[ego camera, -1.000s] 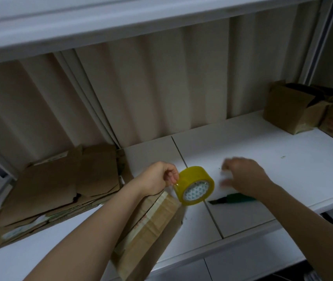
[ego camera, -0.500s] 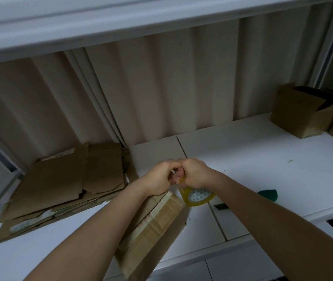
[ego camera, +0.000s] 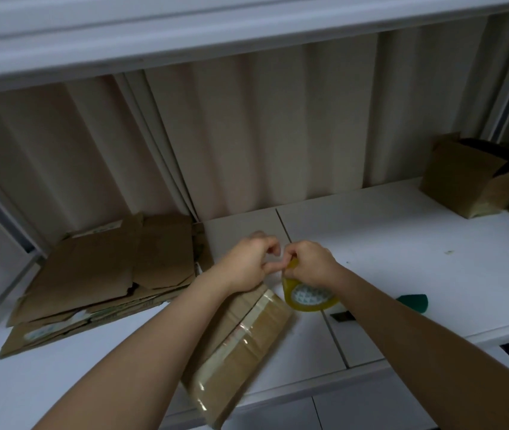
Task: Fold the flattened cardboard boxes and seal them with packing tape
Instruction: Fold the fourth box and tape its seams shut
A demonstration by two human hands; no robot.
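Taped box [ego camera: 240, 346] long axis diagonal, under left hand [ego camera: 248, 262]

We find no legible text; labels on the flattened cardboard boxes [ego camera: 91, 280] and the tape roll [ego camera: 309, 297] core print are blurred

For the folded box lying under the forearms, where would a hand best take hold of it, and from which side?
Probably across the narrow width of the folded box, near its far end by the left hand, coming from above. It lies flat and long on the white table, its near end overhanging the edge, so both long sides are open. The right hand is busy with the tape roll.
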